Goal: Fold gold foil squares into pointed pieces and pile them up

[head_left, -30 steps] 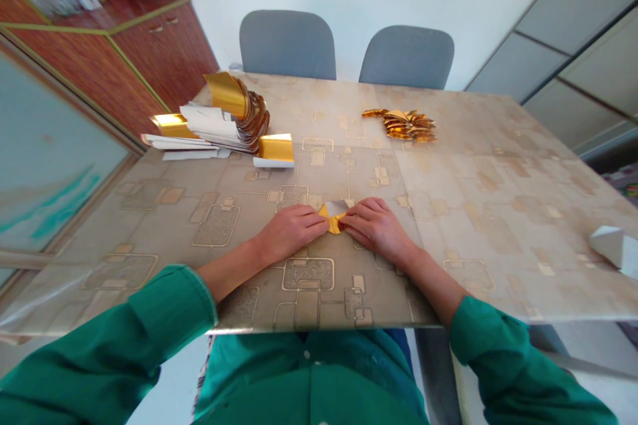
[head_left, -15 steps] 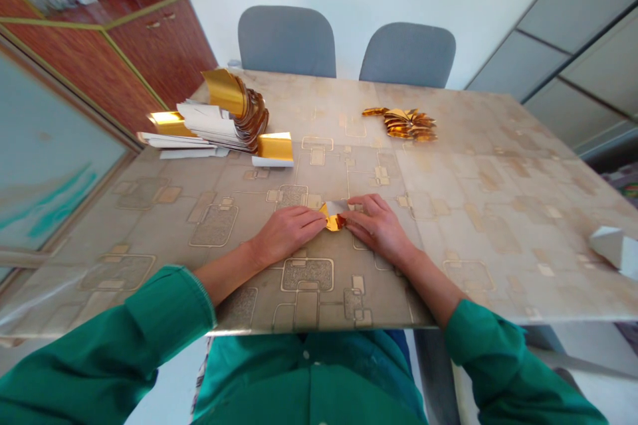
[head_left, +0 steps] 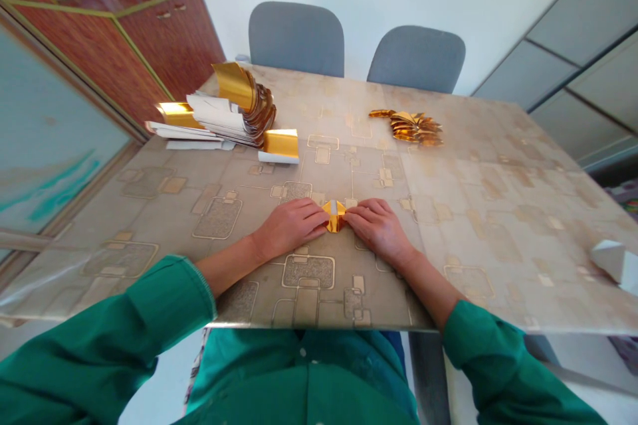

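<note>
A small piece of gold foil paper, folded, lies on the table between my hands, with a pale strip showing along its middle. My left hand pinches its left end, fingers closed. On the opposite end, the fingers of my right hand press together over the paper. A stack of gold and white paper sheets sits at the back left, with one gold sheet at its right edge. Several folded gold pieces lie in a pile at the back right.
The table has a patterned cover. Two grey chairs stand behind it against the wall. A white folded paper object is at the far right edge. A wooden cabinet stands at the left.
The right side of the foil paper has been folded inward, so less of its pale face shows and both ends look pointed. The view has shifted slightly.
</note>
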The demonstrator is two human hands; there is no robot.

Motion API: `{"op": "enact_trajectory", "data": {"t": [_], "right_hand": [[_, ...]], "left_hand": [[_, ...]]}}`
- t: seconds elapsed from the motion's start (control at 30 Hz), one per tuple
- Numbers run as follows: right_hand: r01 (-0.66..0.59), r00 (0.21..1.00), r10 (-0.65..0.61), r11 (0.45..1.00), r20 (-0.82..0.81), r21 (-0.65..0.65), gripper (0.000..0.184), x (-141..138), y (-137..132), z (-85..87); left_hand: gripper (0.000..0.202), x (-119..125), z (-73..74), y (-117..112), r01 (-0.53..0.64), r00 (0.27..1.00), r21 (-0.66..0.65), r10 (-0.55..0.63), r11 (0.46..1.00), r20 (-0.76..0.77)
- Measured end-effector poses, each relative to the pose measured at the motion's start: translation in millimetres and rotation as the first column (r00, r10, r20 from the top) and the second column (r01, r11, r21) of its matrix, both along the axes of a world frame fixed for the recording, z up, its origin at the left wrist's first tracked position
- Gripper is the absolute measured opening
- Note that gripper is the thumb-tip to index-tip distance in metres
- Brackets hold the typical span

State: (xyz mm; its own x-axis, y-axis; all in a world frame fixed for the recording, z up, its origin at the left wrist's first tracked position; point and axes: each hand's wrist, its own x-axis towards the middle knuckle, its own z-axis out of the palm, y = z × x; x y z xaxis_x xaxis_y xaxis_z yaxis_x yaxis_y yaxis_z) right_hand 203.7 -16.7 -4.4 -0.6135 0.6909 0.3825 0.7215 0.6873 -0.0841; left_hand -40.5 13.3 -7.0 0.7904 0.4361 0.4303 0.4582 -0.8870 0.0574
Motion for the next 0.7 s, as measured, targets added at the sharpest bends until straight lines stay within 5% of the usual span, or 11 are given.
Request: {"op": "enact_trajectory", "data": {"t": [0.3, 0.7], "right_hand": [[-0.051, 0.999, 0.052, 0.993, 0.001, -0.106, 0.020, 0, 5, 11.8], [-0.019, 0.951, -0.064, 0.964, -0.301, -0.264, 0.018, -6, 14, -1.3]], "left_hand": [[0.027, -2, -8.5, 6, -0.056, 0.998, 0.025, 0.055, 0.998, 0.037], [0.013, 0, -5.8, 15, -0.076, 0.965, -0.352, 0.158, 0.933, 0.209]]}}
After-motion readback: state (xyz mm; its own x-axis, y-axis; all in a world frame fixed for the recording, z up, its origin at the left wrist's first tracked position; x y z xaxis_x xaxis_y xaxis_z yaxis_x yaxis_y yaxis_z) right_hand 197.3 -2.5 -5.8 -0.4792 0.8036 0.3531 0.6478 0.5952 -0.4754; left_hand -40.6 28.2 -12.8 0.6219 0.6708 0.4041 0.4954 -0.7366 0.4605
